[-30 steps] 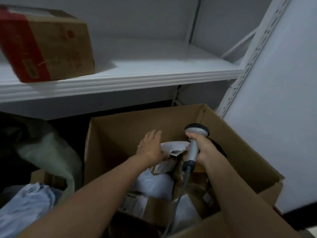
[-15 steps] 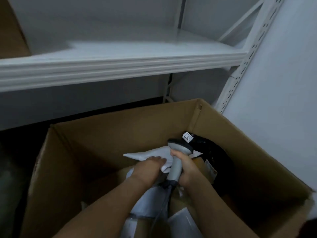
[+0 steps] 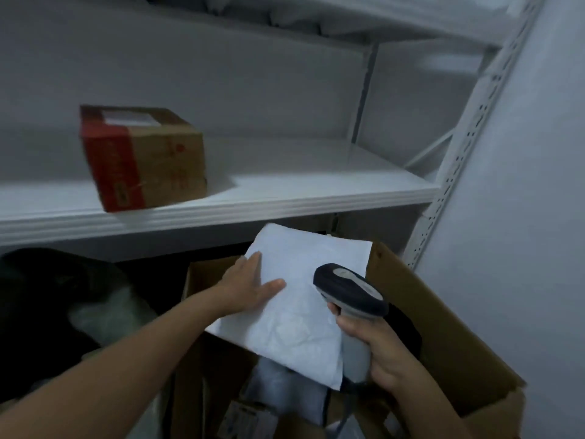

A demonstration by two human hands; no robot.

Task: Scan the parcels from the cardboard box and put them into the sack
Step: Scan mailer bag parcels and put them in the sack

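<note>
My left hand point(image 3: 243, 288) grips the white parcel point(image 3: 297, 315) by its left edge, thumb spread across its face, above the cardboard box point(image 3: 443, 327). My right hand point(image 3: 384, 354) wraps the scanner point(image 3: 348, 289), its head just right of those fingers, and the parcel's length runs away from me.

white parcel point(image 3: 297, 299), brown cardboard box point(image 3: 443, 337), grey-black scanner point(image 3: 349, 291)

We see a dim scene with a cool, bluish cast. The white parcel point(image 3: 294, 299) and the shelf point(image 3: 316, 172) are the brightest surfaces; the small box point(image 3: 142, 156) on the shelf throws a soft shadow to its right, so light arrives from the left. The space under the shelf at lower left is almost black. A faint sheen lies on the scanner point(image 3: 348, 286). We note blur on the upper shelf point(image 3: 348, 17) and wide-angle bending at the upright point(image 3: 462, 147).
</note>
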